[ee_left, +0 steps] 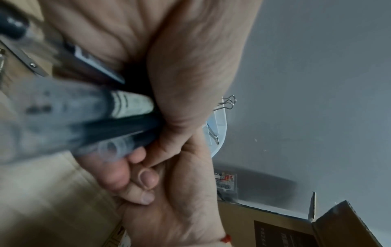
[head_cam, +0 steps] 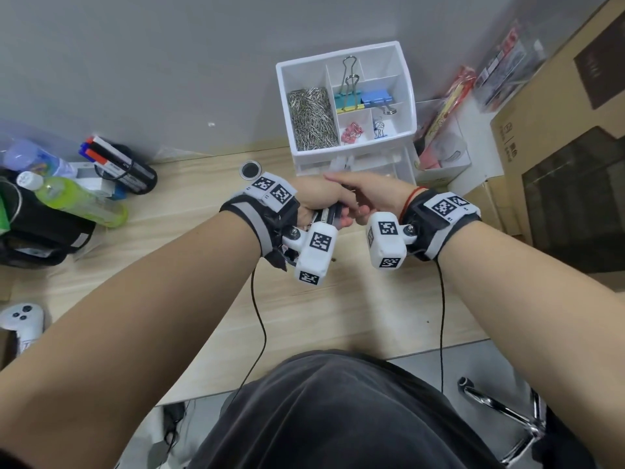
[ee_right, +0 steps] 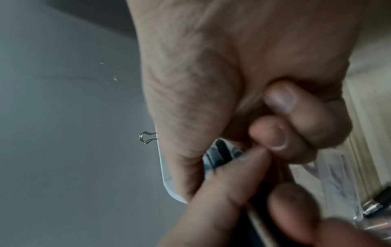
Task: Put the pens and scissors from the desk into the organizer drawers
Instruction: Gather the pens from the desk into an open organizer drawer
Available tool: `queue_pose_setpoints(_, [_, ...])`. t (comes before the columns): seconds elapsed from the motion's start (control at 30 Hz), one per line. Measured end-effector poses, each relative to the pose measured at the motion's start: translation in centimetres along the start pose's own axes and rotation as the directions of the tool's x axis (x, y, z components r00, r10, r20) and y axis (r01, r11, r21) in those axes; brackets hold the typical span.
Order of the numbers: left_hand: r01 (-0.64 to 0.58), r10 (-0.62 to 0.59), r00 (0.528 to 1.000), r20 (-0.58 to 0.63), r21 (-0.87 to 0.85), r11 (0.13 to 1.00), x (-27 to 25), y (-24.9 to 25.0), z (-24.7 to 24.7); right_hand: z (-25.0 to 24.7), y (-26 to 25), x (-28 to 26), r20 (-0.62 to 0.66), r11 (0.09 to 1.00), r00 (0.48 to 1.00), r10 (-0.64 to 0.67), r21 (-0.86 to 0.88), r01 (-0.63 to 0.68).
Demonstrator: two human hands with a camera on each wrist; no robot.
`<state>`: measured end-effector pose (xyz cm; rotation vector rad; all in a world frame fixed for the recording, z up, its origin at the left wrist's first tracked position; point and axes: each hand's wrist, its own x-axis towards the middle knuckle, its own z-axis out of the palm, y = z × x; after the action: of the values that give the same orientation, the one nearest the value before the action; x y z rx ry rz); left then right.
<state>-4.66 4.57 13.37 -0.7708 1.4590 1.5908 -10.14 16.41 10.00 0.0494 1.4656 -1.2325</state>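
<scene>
A bundle of dark and clear pens (head_cam: 329, 213) sits in my left hand (head_cam: 318, 198), whose fingers curl round it just in front of the white organizer (head_cam: 409, 96). My right hand (head_cam: 368, 194) reaches across from the right and pinches the far ends of the same pens. The left wrist view shows the pens (ee_left: 118, 120) against my left palm (ee_left: 169, 58), with the right hand (ee_left: 169, 200) below. In the right wrist view my right hand (ee_right: 211, 66) has thumb and curled fingers on the pen ends (ee_right: 220, 153). A clear drawer (head_cam: 389, 167) stands pulled out. No scissors are plainly visible.
The organizer's top tray holds paper clips (head_cam: 313, 120) and binder clips (head_cam: 362, 99). A banded bundle of markers (head_cam: 118, 164), bottles (head_cam: 77, 198) and a black bag (head_cam: 40, 228) crowd the desk's left. Cardboard boxes (head_cam: 558, 164) stand at the right, and a white controller (head_cam: 22, 319) lies at the near left.
</scene>
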Motion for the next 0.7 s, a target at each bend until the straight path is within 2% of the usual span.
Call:
queue_pose_setpoints(0.1, [-0.028, 0.029, 0.999, -0.026, 0.017, 0.999, 0.1, -0.4, 0.1, 0.4, -0.5, 0.2, -0.038, 0.999, 0.999, 0.034, -0.029, -0.036])
queue_pose_setpoints(0.2, [-0.013, 0.012, 0.999, 0.030, 0.016, 1.000, -0.3, -0.5, 0.0, 0.0, -0.7, 1.2, -0.158, 0.987, 0.981, 0.111, -0.099, -0.127])
queue_pose_setpoints(0.33, [-0.025, 0.025, 0.999, 0.021, 0.024, 0.999, 0.3, -1.0, -1.6, -0.6, -0.8, 2.4, -0.195, 0.967, 0.966, 0.171, -0.157, -0.202])
queue_pose_setpoints(0.4, [-0.042, 0.050, 0.996, -0.068, 0.110, 0.993, 0.7, -1.2, -2.6, -0.5, -1.1, 2.8, -0.208, 0.958, 0.963, 0.173, -0.191, -0.213])
queue_pose_setpoints(0.47, [-0.074, 0.132, 0.965, -0.227, 0.248, 0.966, 1.2, -1.4, -4.0, -0.7, -1.0, 3.5, -0.235, 0.954, 0.959, 0.157, -0.216, -0.209])
queue_pose_setpoints(0.57, [-0.066, 0.268, 0.839, -0.473, 0.400, 0.914, 1.8, -2.4, -6.1, -0.9, -0.9, 4.2, -0.256, 0.936, 0.951, 0.172, -0.259, -0.239])
queue_pose_setpoints(0.6, [-0.045, 0.265, 0.821, -0.507, 0.404, 0.913, 2.1, -2.9, -6.5, -0.9, -0.9, 4.3, -0.245, 0.930, 0.954, 0.175, -0.276, -0.241])
queue_pose_setpoints(0.7, [-0.045, 0.190, 0.864, -0.466, 0.305, 0.951, 2.9, -4.5, -6.5, -1.1, -1.1, 4.6, -0.293, 0.944, 0.948, 0.129, -0.255, -0.207])
